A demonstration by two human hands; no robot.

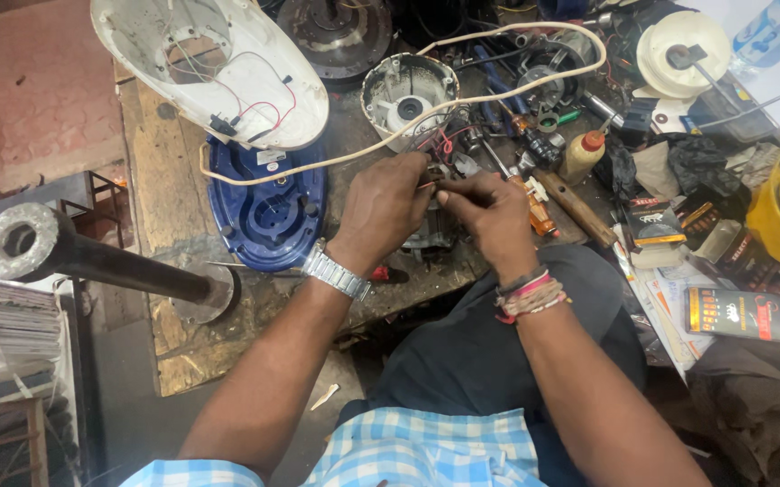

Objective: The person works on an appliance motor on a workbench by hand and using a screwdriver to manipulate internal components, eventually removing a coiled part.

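Motor assembly (433, 230): I see it on the wooden workbench (173, 225), just right of the blue housing base (268, 212), mostly hidden under my two hands.
Left hand (381, 207): my fingers are pinched together on something thin above the motor; I cannot tell what it is.
Right hand (491, 216): curled shut, fingertips meeting the left hand's over the same spot.
Wires (439, 140): red strands rise behind my hands, toward the round white casing (408, 95).
Cream cable (498, 86): it loops from the blue base past that casing.
White shell (214, 68): it lies open, just behind the blue base.
Wristwatch (336, 273): metal, on my left wrist.
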